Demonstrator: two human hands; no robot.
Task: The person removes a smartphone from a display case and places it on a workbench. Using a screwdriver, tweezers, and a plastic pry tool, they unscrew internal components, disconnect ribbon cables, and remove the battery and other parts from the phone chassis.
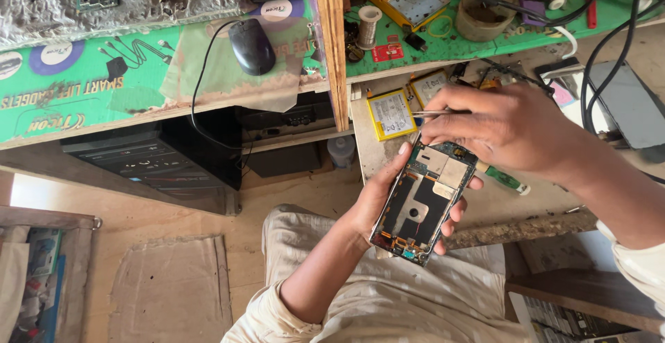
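Note:
My left hand cradles an opened phone from below, its back cover off and its circuit board and metal shields showing. My right hand hovers over the phone's top end, pinching metal tweezers whose tips point left, above the phone's upper edge. Both hands are over my lap, just in front of the workbench edge.
Yellow-edged phone batteries lie on the bench just behind the phone, and a green-handled screwdriver lies beside it. A black mouse, a solder spool, black cables and a dark tablet crowd the bench. A computer tower stands below.

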